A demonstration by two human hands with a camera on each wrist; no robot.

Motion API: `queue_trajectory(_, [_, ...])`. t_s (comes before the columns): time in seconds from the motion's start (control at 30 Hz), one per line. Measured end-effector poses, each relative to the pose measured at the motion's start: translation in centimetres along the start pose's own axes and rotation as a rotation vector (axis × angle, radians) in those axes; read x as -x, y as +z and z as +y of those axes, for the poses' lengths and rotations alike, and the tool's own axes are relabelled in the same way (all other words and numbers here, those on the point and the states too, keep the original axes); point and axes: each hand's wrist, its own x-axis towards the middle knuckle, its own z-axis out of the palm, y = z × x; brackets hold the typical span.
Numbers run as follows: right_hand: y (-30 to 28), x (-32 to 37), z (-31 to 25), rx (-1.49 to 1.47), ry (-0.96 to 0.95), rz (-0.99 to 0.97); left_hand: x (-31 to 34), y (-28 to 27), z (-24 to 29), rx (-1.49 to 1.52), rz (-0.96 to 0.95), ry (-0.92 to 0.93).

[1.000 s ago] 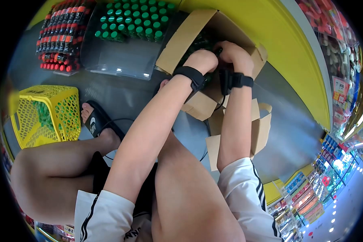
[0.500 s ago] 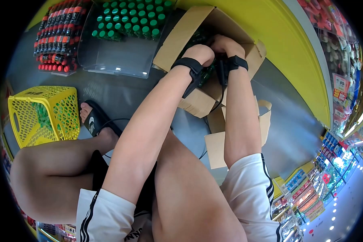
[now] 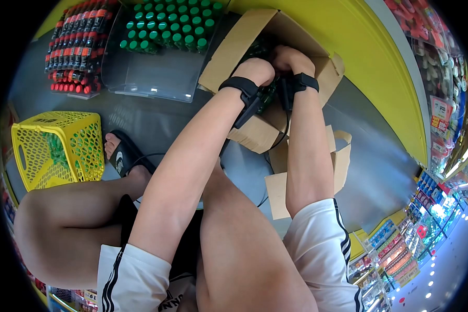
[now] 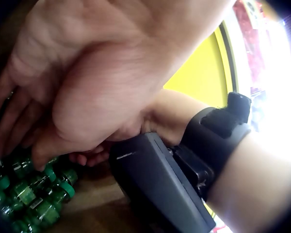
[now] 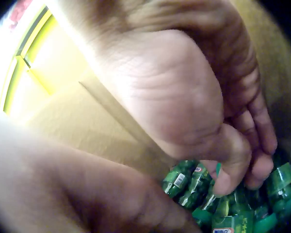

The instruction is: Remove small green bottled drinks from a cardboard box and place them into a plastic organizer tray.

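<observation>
Both hands reach into an open cardboard box (image 3: 237, 49) holding green bottles (image 4: 43, 209). My left hand (image 3: 257, 70) is bent at the wrist over the near-left part; its thumb and fingers point down among the bottles in the left wrist view, tips partly hidden. Beside it, my right hand (image 3: 292, 58) reaches in from the right. In the right wrist view its thumb (image 5: 233, 150) and bent fingers come down right at the tops of green bottles (image 5: 233, 213) with printed labels. I cannot tell whether either hand grips a bottle.
A clear tray (image 3: 145, 86) of green-capped bottles and a stack of red-capped dark bottles (image 3: 78, 49) stand at back left. A yellow basket (image 3: 86, 140) with green items lies left. A smaller open carton (image 3: 280, 184) sits near my right forearm; a cable (image 3: 286, 132) hangs there.
My right hand has moved further into the box, up and left. The green bottle showing at its fingers a second ago is now hidden. The left hand has shifted only slightly.
</observation>
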Motion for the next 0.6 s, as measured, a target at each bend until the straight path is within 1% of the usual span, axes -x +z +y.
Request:
queue_trajectory(0.03, [-0.1, 0.3, 0.0, 0.001, 0.001, 0.000, 0.5, -0.3, 0.2, 0.053, -0.011, -0.047])
queue_trajectory(0.07, [-0.3, 0.7, 0.0, -0.001, 0.017, -0.016, 0.5, -0.2, 0.3, 0.054, -0.010, -0.046])
queue_trajectory(0.13, [-0.3, 0.4, 0.3, -0.002, 0.030, -0.026, 0.2, 0.1, 0.4, -0.051, 0.000, 0.002])
queue_trajectory(0.27, [-0.3, 1.2, 0.4, -0.087, -0.026, -0.072, 0.5, 0.2, 0.3, -0.112, 0.003, 0.040])
queue_trajectory(0.37, [-0.8, 2.4, -0.3, -0.151, -0.046, -0.105, 0.5, 0.6, 0.3, -0.084, 0.047, 0.059])
queue_trajectory(0.43, [-0.8, 2.2, -0.1, -0.165, -0.047, -0.121, 0.6, 1.0, 0.3, 0.007, 0.168, -0.010])
queue_trajectory(0.53, [-0.7, 1.7, -0.1, -0.136, -0.072, -0.130, 0.5, 0.9, 0.3, 0.055, 0.205, -0.049])
queue_trajectory(0.6, [-0.6, 1.9, -0.2, -0.169, -0.022, -0.114, 0.8, 0.9, 0.4, 0.040, 0.215, -0.019])
